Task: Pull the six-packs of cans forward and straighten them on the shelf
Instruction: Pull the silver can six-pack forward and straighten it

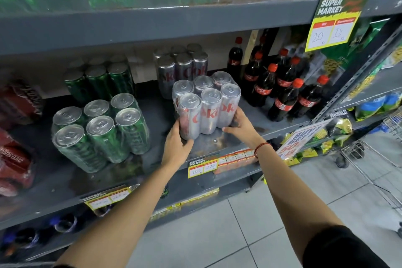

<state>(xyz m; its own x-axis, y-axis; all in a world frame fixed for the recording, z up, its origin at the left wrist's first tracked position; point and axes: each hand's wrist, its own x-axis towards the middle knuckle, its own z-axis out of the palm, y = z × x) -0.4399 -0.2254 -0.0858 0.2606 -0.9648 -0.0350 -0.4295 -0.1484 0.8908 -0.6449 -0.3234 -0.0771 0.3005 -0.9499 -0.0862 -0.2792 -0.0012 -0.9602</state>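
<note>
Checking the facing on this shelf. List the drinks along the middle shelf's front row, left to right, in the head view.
Red can packs → green six-pack → silver six-pack, held by left hand and right hand → cola bottles.

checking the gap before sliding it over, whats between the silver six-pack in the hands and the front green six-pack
Nothing: the head view shows only bare grey shelf between the silver six-pack and the green six-pack.

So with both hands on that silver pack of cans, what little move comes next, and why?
Probably a slight twist while sliding it forward. The silver six-pack sits skewed, set back from the shelf edge, unlike the green six-pack nearer the front. The left hand grips its near left corner and the right hand its right side, so both can turn it square.
</note>
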